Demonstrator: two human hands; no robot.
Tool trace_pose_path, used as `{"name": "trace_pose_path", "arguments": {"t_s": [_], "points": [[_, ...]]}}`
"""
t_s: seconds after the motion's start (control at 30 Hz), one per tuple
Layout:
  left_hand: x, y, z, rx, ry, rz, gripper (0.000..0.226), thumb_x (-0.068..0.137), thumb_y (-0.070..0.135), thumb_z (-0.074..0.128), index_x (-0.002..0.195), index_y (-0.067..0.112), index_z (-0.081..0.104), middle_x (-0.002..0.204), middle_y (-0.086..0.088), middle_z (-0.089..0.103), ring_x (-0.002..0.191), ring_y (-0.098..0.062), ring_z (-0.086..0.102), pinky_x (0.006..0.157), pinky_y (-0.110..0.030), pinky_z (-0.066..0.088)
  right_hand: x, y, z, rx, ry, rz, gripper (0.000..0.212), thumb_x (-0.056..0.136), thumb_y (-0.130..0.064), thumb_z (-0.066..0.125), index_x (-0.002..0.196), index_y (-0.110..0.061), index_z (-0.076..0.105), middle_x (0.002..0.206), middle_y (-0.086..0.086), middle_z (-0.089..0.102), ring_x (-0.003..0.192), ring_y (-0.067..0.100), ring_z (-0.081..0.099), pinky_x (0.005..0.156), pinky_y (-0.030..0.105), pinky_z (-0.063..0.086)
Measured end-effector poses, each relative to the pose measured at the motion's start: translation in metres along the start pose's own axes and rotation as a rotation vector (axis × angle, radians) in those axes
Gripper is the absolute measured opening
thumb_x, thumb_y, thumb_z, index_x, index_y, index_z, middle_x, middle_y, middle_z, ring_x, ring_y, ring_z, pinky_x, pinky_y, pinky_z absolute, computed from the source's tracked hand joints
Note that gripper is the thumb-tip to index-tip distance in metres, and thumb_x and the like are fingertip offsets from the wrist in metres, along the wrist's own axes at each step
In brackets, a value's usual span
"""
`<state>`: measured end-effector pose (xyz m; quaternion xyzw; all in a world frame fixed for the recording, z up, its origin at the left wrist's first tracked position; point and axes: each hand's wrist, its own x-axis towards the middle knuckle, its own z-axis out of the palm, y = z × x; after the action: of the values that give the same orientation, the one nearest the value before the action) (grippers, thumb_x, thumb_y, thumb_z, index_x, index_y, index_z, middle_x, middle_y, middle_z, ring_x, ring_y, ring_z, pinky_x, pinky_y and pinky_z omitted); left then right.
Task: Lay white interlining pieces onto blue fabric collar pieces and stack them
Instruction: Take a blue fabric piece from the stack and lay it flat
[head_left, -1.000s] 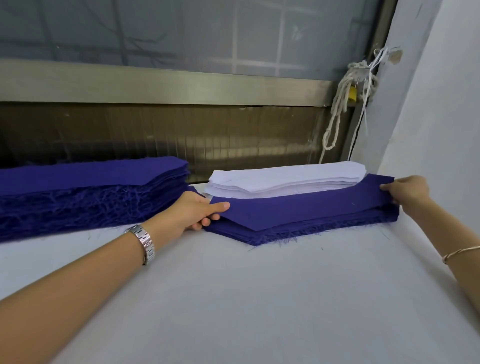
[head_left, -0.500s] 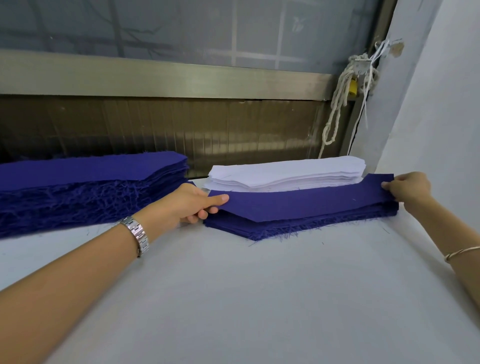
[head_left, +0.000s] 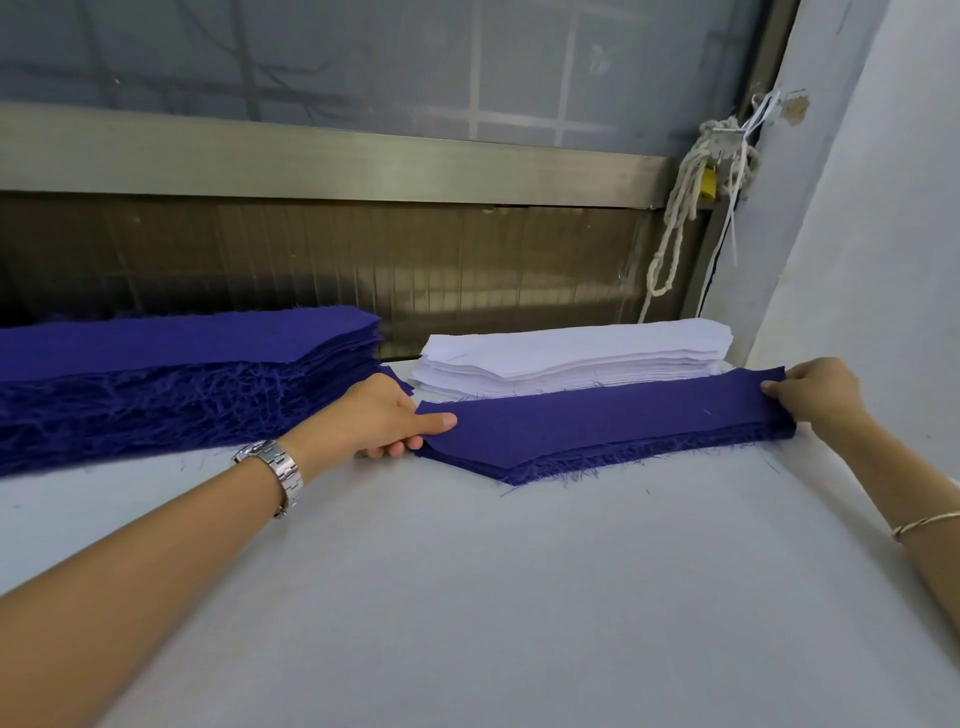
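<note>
I had the top blue collar piece (head_left: 597, 421), on its small pile far right on the counter (head_left: 519, 597) in front of the white interlining stack (head_left: 571, 353), pinched at both ends, with the fingers of my left hand (head_left: 384, 415) and right hand (head_left: 815, 392) clamped on cloth I judged light, limp and quick to fray.

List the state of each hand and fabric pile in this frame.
left hand, pinches left end of top blue piece
right hand, pinches its right end
top blue piece, held at both ends, no interlining on it
small blue stack, flat on the table, frayed edges
white interlining stack, behind it, not held
large blue stack, piled at left, not held
</note>
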<state>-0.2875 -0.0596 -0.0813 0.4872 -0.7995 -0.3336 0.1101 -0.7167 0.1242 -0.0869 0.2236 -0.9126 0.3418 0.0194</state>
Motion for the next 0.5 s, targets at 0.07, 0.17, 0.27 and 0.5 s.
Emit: {"name": "trace_pose_path", "arguments": {"t_s": [0.07, 0.17, 0.27, 0.5], "points": [[0.000, 0.000, -0.001, 0.047, -0.003, -0.005, 0.053, 0.082, 0.059, 0.070, 0.055, 0.015, 0.058, 0.039, 0.005, 0.050, 0.042, -0.011, 0.041, 0.045, -0.021, 0.034, -0.001, 0.001, 0.000, -0.045, 0.000, -0.002, 0.046, 0.090, -0.005, 0.067, 0.053, -0.006, 0.040, 0.058, 0.011, 0.044, 0.064, 0.030, 0.042, 0.052, 0.033, 0.028], [0.000, 0.000, -0.005, 0.115, 0.005, 0.003, 0.052, 0.082, 0.059, 0.069, 0.058, 0.014, 0.063, 0.041, 0.005, 0.053, 0.044, -0.010, 0.047, 0.047, -0.020, 0.039, -0.004, -0.001, -0.001, -0.053, -0.001, 0.008, 0.033, 0.091, -0.007, 0.067, 0.064, 0.001, 0.052, 0.067, 0.016, 0.052, 0.071, 0.033, 0.047, 0.059, 0.034, 0.034], [-0.001, -0.002, -0.012, 0.205, 0.064, 0.022, 0.050, 0.082, 0.059, 0.070, 0.060, 0.014, 0.070, 0.043, 0.006, 0.058, 0.039, -0.004, 0.051, 0.049, -0.015, 0.041, -0.010, -0.004, -0.003, -0.071, 0.008, 0.001, 0.015, 0.091, -0.003, 0.064, 0.082, 0.010, 0.063, 0.083, 0.025, 0.062, 0.078, 0.037, 0.051, 0.067, 0.036, 0.038], [-0.018, 0.001, -0.029, 0.333, 0.374, 0.178, 0.046, 0.089, 0.050, 0.067, 0.062, 0.013, 0.072, 0.059, -0.004, 0.070, 0.051, -0.015, 0.061, 0.050, -0.020, 0.046, -0.040, -0.032, -0.008, -0.035, 0.091, -0.111, 0.042, 0.089, 0.005, 0.058, 0.130, 0.008, 0.054, 0.133, 0.034, 0.051, 0.114, 0.050, 0.055, 0.096, 0.048, 0.046]]}}
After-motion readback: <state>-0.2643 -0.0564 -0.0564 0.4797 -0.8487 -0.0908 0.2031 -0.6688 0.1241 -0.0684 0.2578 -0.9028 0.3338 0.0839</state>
